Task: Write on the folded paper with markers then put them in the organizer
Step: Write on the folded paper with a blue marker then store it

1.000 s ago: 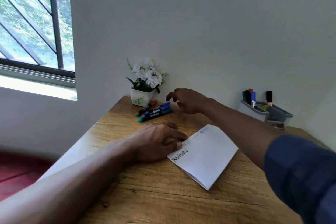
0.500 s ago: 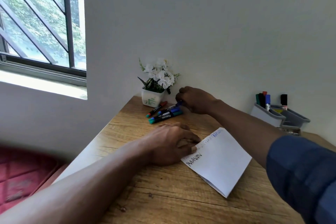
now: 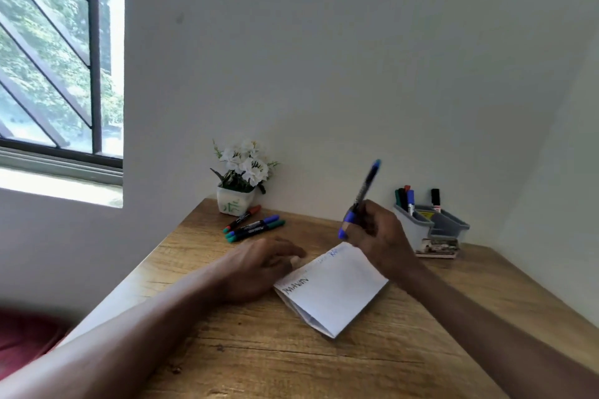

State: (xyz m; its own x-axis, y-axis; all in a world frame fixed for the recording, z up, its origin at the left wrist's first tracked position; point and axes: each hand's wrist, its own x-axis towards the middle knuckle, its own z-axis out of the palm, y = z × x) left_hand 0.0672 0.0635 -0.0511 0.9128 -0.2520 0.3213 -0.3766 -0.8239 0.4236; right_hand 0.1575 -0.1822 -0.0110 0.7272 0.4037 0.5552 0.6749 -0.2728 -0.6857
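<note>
A folded white paper (image 3: 337,290) lies on the wooden table (image 3: 291,359), with black writing near its left corner and blue writing at its far edge. My left hand (image 3: 259,266) rests flat on the paper's left edge. My right hand (image 3: 377,233) holds a blue marker (image 3: 364,191) above the paper's far corner, cap end down, tail tilted up. Three markers (image 3: 252,225), red, blue and green capped, lie near the back of the table. A grey organizer (image 3: 434,230) at the back right holds several upright markers (image 3: 409,199).
A small white pot of white flowers (image 3: 241,180) stands in the back corner against the wall. A flat printed card (image 3: 437,249) lies under the organizer. A window (image 3: 58,52) is on the left, and the table's left edge drops to a red floor.
My right hand closed on a blue marker from the pile by the flower pot, lifted it and brought it back right, above the paper. My left hand stayed on the paper.
</note>
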